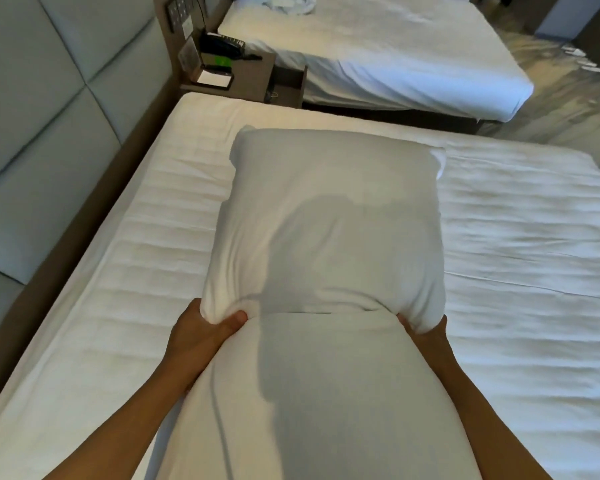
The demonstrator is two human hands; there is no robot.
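A white pillow [329,216] lies lengthwise on the white bed [520,237] in front of me. A white pillowcase [326,393] covers its near part and hangs toward me, with its open edge running between my hands. My left hand [198,332] grips the pillow's near left corner, thumb on top and fingers hidden underneath. My right hand [421,329] grips the near right corner, mostly hidden behind the bunched fabric.
A padded headboard [42,133] runs along the left. A bedside table [243,74] with a telephone [222,46] stands between this bed and a second white bed [395,57] at the back. Patterned floor [568,91] shows at the right.
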